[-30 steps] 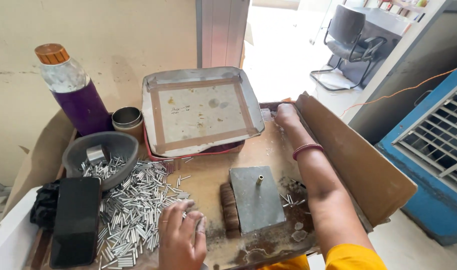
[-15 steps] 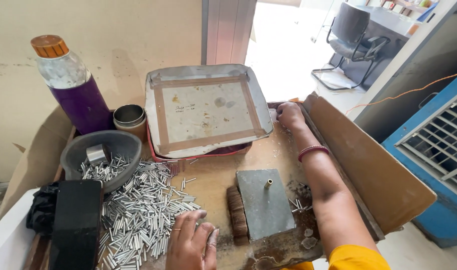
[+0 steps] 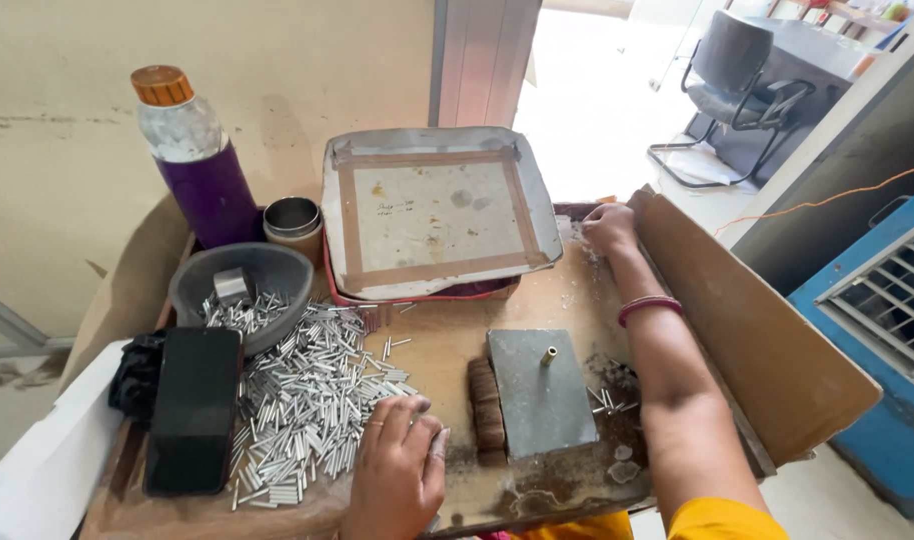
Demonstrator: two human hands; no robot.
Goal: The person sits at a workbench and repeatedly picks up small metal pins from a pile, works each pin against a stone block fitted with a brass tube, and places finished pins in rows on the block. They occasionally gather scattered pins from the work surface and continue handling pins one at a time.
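Note:
My left hand [image 3: 397,470] rests palm down at the near edge of a heap of several small silver metal tubes [image 3: 302,395], fingers curled on them. My right hand [image 3: 609,228] reaches far across the wooden board to the right corner of a taped metal tray [image 3: 432,210], fingers bent against the board; whether it holds anything is hidden. A grey metal block [image 3: 539,392] with a small brass pin [image 3: 548,356] standing on it sits between my arms, with a brown ribbed piece [image 3: 487,405] along its left side.
A grey bowl [image 3: 242,280] of tubes, a metal cup [image 3: 293,222] and a purple bottle [image 3: 202,160] stand at the back left. A black phone [image 3: 192,405] lies at the left. A cardboard wall [image 3: 757,330] lines the right side; a blue cooler [image 3: 877,330] stands beyond.
The view has shifted slightly. My left hand has slid a little to the right along the tube pile. My right hand stays by the tray corner.

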